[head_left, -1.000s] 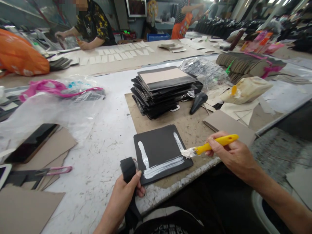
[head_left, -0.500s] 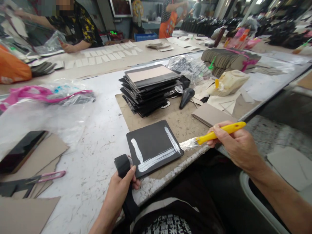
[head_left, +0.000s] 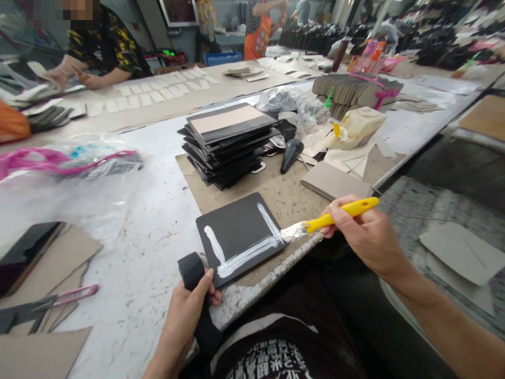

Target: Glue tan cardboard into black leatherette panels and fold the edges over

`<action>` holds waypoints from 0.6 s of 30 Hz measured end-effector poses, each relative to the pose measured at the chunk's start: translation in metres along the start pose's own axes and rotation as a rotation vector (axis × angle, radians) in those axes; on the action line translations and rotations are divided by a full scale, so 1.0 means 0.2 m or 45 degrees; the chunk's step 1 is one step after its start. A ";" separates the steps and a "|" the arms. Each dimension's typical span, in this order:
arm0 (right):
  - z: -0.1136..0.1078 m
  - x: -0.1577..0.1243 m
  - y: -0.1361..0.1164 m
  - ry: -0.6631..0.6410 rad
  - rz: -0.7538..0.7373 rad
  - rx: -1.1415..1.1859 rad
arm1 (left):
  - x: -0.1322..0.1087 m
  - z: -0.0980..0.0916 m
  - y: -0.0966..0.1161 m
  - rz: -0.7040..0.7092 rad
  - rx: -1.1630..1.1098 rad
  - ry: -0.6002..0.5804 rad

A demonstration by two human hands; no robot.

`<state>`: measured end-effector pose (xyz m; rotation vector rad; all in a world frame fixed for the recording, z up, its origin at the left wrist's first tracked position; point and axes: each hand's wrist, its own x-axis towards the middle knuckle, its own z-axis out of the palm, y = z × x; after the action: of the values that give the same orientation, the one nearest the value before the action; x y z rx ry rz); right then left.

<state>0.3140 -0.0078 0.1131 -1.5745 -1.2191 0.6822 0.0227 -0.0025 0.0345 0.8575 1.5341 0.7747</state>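
Note:
My left hand (head_left: 193, 302) pinches the lower left corner of a flat black panel (head_left: 236, 226) with rounded corners. A wide black strap (head_left: 192, 268) passes through the same hand and hangs down over the table edge. White glue strokes run along the panel's left, near and right sides; its middle is bare black. In my right hand (head_left: 366, 237), closed round the yellow handle, is a brush (head_left: 339, 215). Its glue-coated bristles are at the panel's right corner.
Behind the panel stands a stack of black panels (head_left: 229, 152). Right of it are a dark cone-shaped object (head_left: 292, 156), grey boards (head_left: 337, 180) and a yellowed container (head_left: 359, 129). Scissors (head_left: 59, 299) and a phone (head_left: 27, 252) lie left. A co-worker (head_left: 106, 47) sits across the table.
The whole view has swung slightly right, so things appear further left. The brush stays near the panel's right corner, and both hands keep their hold. The co-worker's hands have come closer together.

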 end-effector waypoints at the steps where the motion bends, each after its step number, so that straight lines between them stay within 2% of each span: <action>1: 0.00 -0.01 -0.01 -0.006 -0.017 0.015 | 0.00 0.00 0.00 0.010 -0.007 0.003; 4: 0.08 -0.05 -0.04 -0.069 -0.001 0.088 | -0.01 0.01 0.00 0.029 -0.026 -0.010; 9: 0.34 -0.10 -0.05 -0.262 0.102 0.246 | -0.02 0.02 0.01 0.022 -0.030 -0.026; 11: 0.40 -0.10 -0.03 -0.291 0.114 0.265 | -0.02 0.02 0.02 0.022 -0.035 -0.034; 14: 0.38 -0.05 0.01 -0.220 0.107 0.195 | -0.01 0.02 0.02 0.037 -0.027 -0.048; 18: 0.23 0.00 0.03 0.001 0.087 0.029 | -0.01 0.01 0.01 0.042 0.025 -0.054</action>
<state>0.2770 0.0079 0.0907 -1.6034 -1.1574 0.7368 0.0256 -0.0037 0.0378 0.9102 1.4957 0.7622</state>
